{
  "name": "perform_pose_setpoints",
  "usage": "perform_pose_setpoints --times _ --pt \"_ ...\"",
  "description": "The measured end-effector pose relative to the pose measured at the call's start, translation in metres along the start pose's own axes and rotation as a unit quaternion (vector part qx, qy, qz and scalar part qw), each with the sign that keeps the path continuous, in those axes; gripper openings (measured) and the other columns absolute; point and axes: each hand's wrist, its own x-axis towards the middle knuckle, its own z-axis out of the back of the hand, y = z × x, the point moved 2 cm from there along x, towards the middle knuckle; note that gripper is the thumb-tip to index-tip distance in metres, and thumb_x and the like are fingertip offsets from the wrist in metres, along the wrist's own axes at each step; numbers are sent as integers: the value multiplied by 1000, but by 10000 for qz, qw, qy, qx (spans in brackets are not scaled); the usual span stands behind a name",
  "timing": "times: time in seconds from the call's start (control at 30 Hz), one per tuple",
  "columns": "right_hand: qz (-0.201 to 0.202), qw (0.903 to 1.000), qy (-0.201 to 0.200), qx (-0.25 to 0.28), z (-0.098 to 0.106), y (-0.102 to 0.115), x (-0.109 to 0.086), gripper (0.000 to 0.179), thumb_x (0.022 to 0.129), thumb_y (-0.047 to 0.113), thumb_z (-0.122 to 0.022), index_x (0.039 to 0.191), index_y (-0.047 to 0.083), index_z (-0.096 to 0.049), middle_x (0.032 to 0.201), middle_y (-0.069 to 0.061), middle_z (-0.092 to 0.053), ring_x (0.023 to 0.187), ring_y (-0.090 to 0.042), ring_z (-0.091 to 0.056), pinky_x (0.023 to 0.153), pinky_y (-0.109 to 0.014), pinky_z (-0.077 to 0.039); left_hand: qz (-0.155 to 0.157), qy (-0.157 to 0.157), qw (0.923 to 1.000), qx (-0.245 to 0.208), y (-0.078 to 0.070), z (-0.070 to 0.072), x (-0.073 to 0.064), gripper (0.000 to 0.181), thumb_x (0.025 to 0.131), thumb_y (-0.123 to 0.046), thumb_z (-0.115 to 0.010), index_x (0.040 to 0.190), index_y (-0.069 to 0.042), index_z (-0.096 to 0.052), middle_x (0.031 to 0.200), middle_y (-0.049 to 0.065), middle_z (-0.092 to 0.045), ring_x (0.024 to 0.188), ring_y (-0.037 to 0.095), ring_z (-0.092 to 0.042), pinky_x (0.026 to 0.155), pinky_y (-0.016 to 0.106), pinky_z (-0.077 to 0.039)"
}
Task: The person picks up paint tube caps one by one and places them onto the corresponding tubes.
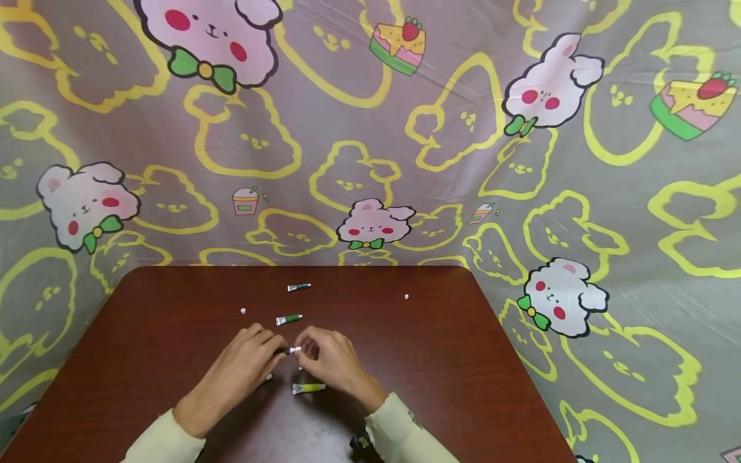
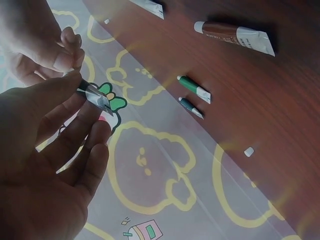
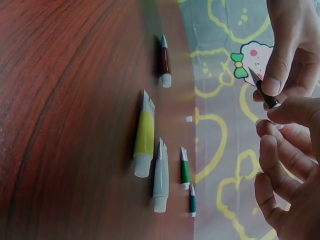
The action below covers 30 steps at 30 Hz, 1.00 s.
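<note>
My left hand (image 1: 243, 363) pinches a small dark paint tube (image 2: 92, 94) between thumb and fingers, its flat silver end pointing away from the other hand. Facing it, my right hand (image 1: 336, 360) has thumb and forefinger on the white cap (image 1: 297, 349) at the tube's other end. Both hands are held close together over the table. Just below them lies a yellow paint tube (image 1: 309, 388). Beyond the hands are a green tube (image 1: 289, 319) and a dark teal tube (image 1: 299, 287). A brown tube (image 2: 230, 37) shows in the wrist views, hidden by the left hand from above.
On the dark red wooden table (image 1: 451, 360) sit loose small white caps, one at left (image 1: 243, 310) and one at right (image 1: 406, 296). A pale grey-white tube (image 3: 161, 177) lies beside the yellow one. Patterned cloth (image 1: 347, 116) hangs behind and along the sides.
</note>
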Motion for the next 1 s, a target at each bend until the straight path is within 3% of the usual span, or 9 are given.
perform_pose_setpoints --times 0.27,0.53,0.73,1.0 --pt "145 9999 32 72 -1 1 1 12 93 16 -81 104 19 -76 87 9 -76 74 7 -62 70 -5 -43 30 65 10000 64 -1 -3 0 24 79 -14 -93 92 -16 -72 82 -3 -70 80 19 -57 68 37 -46" --pt "229 9997 76 58 -2 2 0 6 99 19 -78 105 17 -78 90 7 -76 76 4 -64 71 -4 -43 77 100 9999 114 -1 -2 -1 20 83 -16 -90 93 -14 -73 83 -2 -70 82 19 -58 70 37 -47" --pt "155 9998 100 49 -1 1 0 12 106 28 -71 105 18 -79 92 8 -77 76 6 -60 71 -6 -42 77 62 9999 46 -1 0 0 19 85 -16 -88 96 -12 -74 87 -2 -71 84 18 -59 71 37 -47" --pt "97 9998 9 -145 -2 -1 1 33 112 33 -61 81 21 -65 71 12 -58 63 4 -43 62 -11 -30 -31 -84 9999 -109 -1 -1 1 15 88 -17 -83 99 -12 -74 89 -1 -71 86 19 -59 72 37 -48"
